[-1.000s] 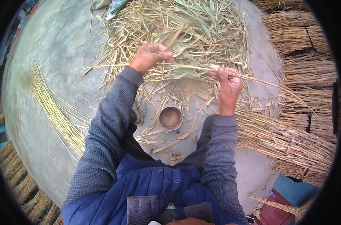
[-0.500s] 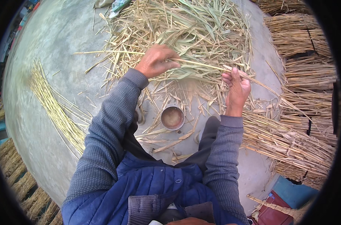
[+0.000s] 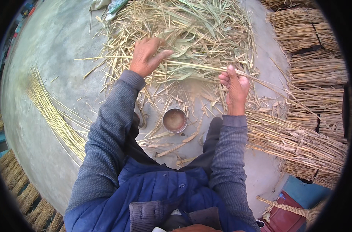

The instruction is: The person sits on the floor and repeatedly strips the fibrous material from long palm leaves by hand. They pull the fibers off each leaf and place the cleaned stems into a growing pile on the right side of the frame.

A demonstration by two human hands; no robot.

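My right hand [image 3: 236,87] pinches a pale, dry reed stalk [image 3: 197,65] between thumb and fingers. The leafy end of the stalk trails off to the right, toward the tied bundles. My left hand [image 3: 148,56] is over the stalk's left part, thumb spread away from the fingers; the stalk runs past under the palm, which hides the contact. Beyond both hands spreads a heap of stripped leaves and husks [image 3: 180,34], green and straw-coloured. A round metal bowl [image 3: 175,120] with a brownish inside stands on the floor between my feet.
Thin yellow stalks [image 3: 58,112] lie in a loose bunch at left. Untrimmed reeds [image 3: 296,141] lie at right, beside stacked tied bundles [image 3: 319,73]. More bundles [image 3: 35,197] sit at lower left. A dark red object [image 3: 284,214] and a straw brush [image 3: 288,207] are at lower right.
My left hand has shifted slightly left, and its thumb and fingers have spread from their closed grip. The right hand keeps its pinch on the stalk. The whole view has moved a little.
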